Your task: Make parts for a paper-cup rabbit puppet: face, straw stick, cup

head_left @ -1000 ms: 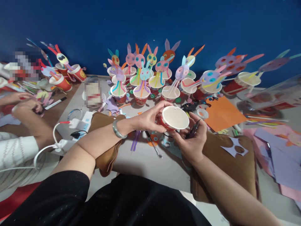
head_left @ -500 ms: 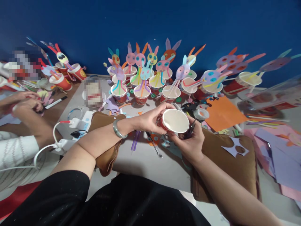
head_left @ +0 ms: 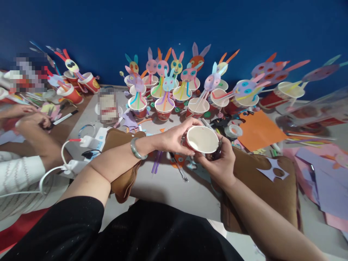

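Between my two hands a paper cup [head_left: 202,140] is held above the table, its white inside tilted toward me. My left hand [head_left: 178,137] is closed around the cup's left side, thumb in front. From the right, my right hand [head_left: 221,163] grips the cup and also has a small dark object [head_left: 217,151] against it, too covered to name. Below the cup lie an orange paper head with eyes [head_left: 178,160], a pen [head_left: 181,172] and two purple strips [head_left: 156,162].
Behind my hands stand several red cups with paper rabbit heads, such as this one [head_left: 164,113]. Orange paper [head_left: 259,130], a tape roll [head_left: 233,131] and a brown cushion [head_left: 252,195] lie right. A power strip [head_left: 100,139] and another person's hands [head_left: 40,119] are left.
The cup has shifted very slightly in my hands. Otherwise my hands and the things around them stay in nearly the same place.
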`<act>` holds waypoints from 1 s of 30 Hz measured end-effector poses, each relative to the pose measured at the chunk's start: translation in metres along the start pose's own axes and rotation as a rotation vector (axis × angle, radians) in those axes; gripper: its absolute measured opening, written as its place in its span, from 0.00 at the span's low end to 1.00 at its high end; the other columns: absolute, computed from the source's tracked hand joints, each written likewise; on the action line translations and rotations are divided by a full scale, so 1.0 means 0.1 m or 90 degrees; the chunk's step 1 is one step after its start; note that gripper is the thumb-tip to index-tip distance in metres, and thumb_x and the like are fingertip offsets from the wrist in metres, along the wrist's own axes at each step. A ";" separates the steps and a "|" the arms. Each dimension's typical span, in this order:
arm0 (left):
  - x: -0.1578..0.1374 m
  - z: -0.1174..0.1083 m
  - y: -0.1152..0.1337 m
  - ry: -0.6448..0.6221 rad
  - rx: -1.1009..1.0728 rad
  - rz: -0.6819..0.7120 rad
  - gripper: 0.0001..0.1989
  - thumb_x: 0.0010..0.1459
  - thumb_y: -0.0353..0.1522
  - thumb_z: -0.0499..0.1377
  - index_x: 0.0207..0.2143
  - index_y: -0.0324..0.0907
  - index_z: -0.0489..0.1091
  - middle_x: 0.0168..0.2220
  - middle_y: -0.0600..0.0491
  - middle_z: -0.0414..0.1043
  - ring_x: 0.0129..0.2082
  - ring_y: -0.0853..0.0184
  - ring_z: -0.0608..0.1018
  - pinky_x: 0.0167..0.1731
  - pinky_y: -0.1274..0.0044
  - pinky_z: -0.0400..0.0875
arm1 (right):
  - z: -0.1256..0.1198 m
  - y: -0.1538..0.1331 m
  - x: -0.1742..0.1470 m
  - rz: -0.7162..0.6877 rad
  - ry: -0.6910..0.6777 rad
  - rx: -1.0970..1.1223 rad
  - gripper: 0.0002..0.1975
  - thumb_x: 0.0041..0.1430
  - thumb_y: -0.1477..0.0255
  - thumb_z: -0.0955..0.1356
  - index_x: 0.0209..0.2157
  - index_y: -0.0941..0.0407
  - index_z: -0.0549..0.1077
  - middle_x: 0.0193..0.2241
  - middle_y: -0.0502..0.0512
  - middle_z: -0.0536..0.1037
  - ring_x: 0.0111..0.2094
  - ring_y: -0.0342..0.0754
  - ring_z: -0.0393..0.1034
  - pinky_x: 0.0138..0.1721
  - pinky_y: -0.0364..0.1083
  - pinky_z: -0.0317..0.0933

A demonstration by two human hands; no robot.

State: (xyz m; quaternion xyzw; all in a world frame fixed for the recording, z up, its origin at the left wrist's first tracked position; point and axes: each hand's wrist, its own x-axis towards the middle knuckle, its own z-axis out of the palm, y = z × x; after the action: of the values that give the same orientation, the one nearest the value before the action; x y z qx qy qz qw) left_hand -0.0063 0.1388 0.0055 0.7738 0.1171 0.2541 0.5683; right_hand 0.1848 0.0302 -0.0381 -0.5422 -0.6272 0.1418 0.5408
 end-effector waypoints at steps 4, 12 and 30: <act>-0.01 0.01 -0.01 -0.004 -0.014 -0.016 0.39 0.49 0.43 0.72 0.57 0.46 0.57 0.56 0.43 0.67 0.61 0.51 0.74 0.59 0.60 0.72 | -0.01 -0.05 0.02 0.036 0.006 0.001 0.31 0.49 0.61 0.78 0.54 0.53 0.71 0.45 0.59 0.79 0.41 0.54 0.76 0.39 0.52 0.74; 0.00 0.00 -0.02 0.025 0.045 -0.002 0.51 0.47 0.47 0.73 0.67 0.47 0.51 0.66 0.40 0.62 0.67 0.48 0.69 0.67 0.57 0.65 | -0.01 -0.03 0.03 0.078 -0.004 0.031 0.31 0.50 0.60 0.80 0.53 0.51 0.72 0.38 0.57 0.77 0.27 0.47 0.68 0.22 0.47 0.64; -0.04 0.00 0.15 0.020 0.424 0.122 0.04 0.57 0.31 0.60 0.36 0.42 0.73 0.73 0.44 0.52 0.77 0.49 0.52 0.74 0.51 0.50 | 0.02 -0.04 0.04 0.137 -0.032 0.080 0.32 0.49 0.61 0.79 0.54 0.50 0.72 0.38 0.54 0.77 0.21 0.40 0.58 0.18 0.43 0.59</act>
State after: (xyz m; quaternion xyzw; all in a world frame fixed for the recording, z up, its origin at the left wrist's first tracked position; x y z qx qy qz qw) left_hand -0.0117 0.1317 0.0189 0.9204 0.1291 0.2657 0.2559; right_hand 0.1822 0.0326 -0.0340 -0.5674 -0.5687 0.2517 0.5397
